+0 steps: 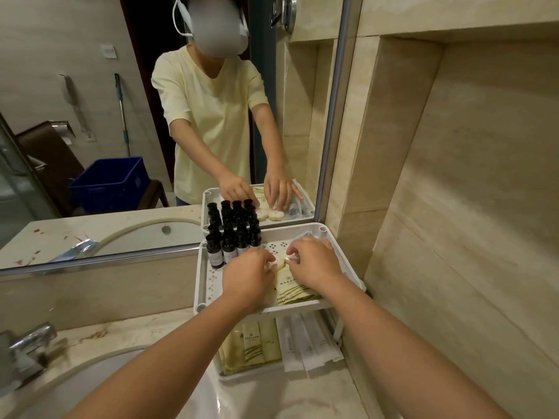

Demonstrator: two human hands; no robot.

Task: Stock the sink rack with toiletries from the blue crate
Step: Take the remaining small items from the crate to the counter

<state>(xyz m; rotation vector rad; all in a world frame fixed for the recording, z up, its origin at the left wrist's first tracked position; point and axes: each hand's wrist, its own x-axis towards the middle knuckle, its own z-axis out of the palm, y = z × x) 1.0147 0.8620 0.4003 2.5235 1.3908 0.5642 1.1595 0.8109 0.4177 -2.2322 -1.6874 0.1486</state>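
Both hands, left (248, 276) and right (314, 263), fingers pinched around round soaps (279, 261), centre frame, on rack (202, 276) top tier. Bottles (230, 246) just beside left. Risk: knuckle nudge topples bottles. Crate (110, 184) mirrored, upper left.

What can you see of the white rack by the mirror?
The rack is a white, plastic-looking two-tier stand with perforated trays and round corner posts, upright on the counter against the mirror. Its top tray holds dark bottles at the back left, round soaps and green-striped packets. Both hands, left and right, rest on it. More packets and white sachets fill the lower tier.
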